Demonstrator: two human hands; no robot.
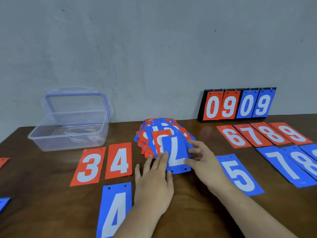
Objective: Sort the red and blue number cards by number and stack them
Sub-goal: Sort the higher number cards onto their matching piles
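1. The right hand [202,162] pinches the right edge of a blue 7 [175,154], thumb on its face and fingers curled round the edge.
2. The left hand [154,182] lies flat with straight fingers, its tips touching that card's left edge. It grips nothing.
3. The blue 7 sits on the near side of the mixed pile [159,133], partly over a red card [157,140], with its holes at the near edge.
4. Left of the pile lie a red 3 [88,166] and a red 4 [119,160], with a blue 4 [115,210] nearer.
5. A blue 5 [240,174] lies beside the right wrist. Beyond it is a red row [264,134] of 6 to 9, with blue stacks [288,167] in front.
6. A scoreboard [238,104] leans at the wall, and a clear box [72,124] stands back left.
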